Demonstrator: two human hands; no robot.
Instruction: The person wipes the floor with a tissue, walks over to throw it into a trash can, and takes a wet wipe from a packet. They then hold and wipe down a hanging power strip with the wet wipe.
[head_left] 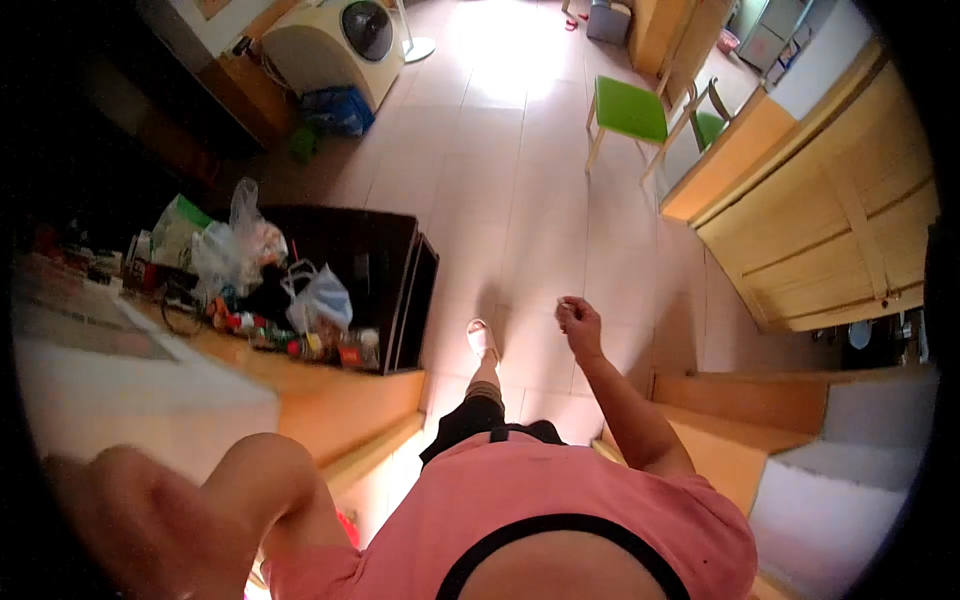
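Observation:
My right hand point(579, 326) hangs out in front of my body over the tiled floor, its fingers curled closed. A small pale spot shows at the fingertips, too small to name. Close to the camera at the lower left, my left hand point(130, 505) is a large smear of motion at the end of a bent arm. Its fingers cannot be made out. Nearest to that side stands a dark cabinet point(402, 300) with several plastic bags point(322, 300), bottles and small items on top. One foot in a light slipper point(481, 340) is stepping forward on the floor.
A green-seated chair point(630, 108) stands ahead on the right, near a yellow wooden door point(830, 210). At the far left are a cream washing machine point(325, 50) and a blue crate point(340, 110). Orange-trimmed wall ends point(740, 400) flank me on both sides.

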